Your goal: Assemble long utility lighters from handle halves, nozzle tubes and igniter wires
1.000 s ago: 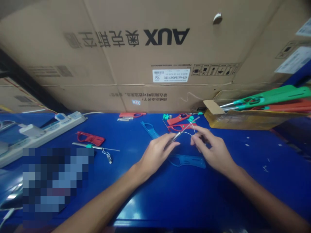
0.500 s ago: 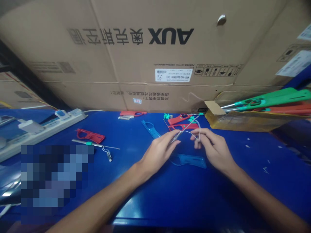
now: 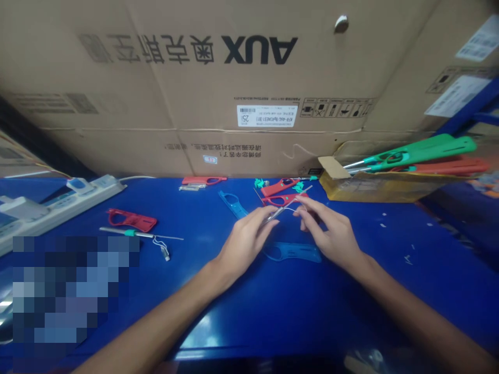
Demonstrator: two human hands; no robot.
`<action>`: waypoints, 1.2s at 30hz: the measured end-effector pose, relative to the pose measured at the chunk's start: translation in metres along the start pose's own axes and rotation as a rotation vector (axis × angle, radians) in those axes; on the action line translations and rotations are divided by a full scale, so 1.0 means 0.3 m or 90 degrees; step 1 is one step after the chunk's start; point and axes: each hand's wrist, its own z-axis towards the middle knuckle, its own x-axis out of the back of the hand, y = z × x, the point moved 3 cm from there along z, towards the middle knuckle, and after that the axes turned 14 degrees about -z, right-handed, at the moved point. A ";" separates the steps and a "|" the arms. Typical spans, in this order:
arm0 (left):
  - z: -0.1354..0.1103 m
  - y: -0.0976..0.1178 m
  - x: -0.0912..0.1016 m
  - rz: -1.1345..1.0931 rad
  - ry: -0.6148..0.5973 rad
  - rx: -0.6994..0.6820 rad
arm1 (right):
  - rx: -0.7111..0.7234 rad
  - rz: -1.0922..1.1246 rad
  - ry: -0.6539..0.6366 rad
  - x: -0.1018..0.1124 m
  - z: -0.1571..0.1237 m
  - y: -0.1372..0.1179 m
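We look down on two hands over a blue counter (image 3: pixel 288 301). The left hand (image 3: pixel 244 236) is closed on a slim metal part (image 3: pixel 276 214), which we find raised above the counter between the two hands and tilted up to the right. A white wire (image 3: pixel 289 209) arcs from this part to the right hand (image 3: pixel 331 228), whose thumb and fingertips are pinched together on it; the fingers hide the wire's far end from us.

Nearest to us beneath the hands lies a translucent blue shell (image 3: pixel 300 252); a second blue handle piece (image 3: pixel 233 204) lies beyond the left hand. Farther back we note two red handles (image 3: pixel 279 187) among small green pieces (image 3: pixel 259 183).

At left, a red shell (image 3: pixel 132 220) lies just behind a metal tube (image 3: pixel 144 235) with a green collar and loose white wires. A white power strip (image 3: pixel 97 195) runs along that side. At right, an open carton (image 3: pixel 370 191) holds a green lighter (image 3: pixel 432 147) above red ones. Behind the counter we see a cardboard panel (image 3: pixel 195 98) with upside-down lettering. A pixelated patch at lower left cannot be read.
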 end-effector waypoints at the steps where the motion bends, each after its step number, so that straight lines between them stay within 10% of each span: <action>1: 0.000 -0.003 -0.001 0.001 0.010 0.016 | 0.017 -0.010 -0.002 0.003 0.003 -0.005; 36: 0.014 -0.004 0.028 0.076 -0.005 -0.004 | 0.039 -0.066 -0.077 -0.012 0.009 -0.017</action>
